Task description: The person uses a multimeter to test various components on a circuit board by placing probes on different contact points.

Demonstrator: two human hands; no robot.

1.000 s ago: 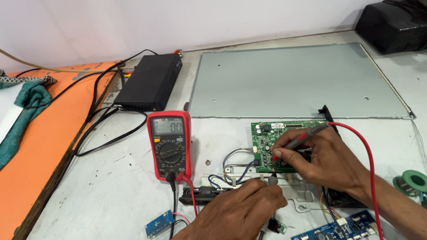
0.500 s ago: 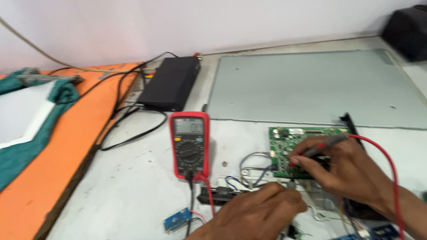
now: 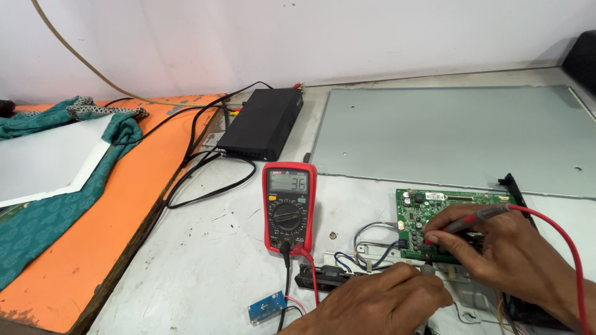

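Circuit board [image 3: 456, 214], green, lay flat on the desk [image 3: 205, 279] just below the grey metal panel [image 3: 453, 136], wires trailing off its left edge. Right hand [image 3: 503, 248] pinched the red probe [image 3: 478, 217], tip down on the board; left hand [image 3: 379, 304] pinched a dark probe at the board's lower edge. Compared with a second ago, both hands were in the same spots (only the camera had swung left). Red meter [image 3: 288, 208] beside the board showed a reading, so contact seemed made.
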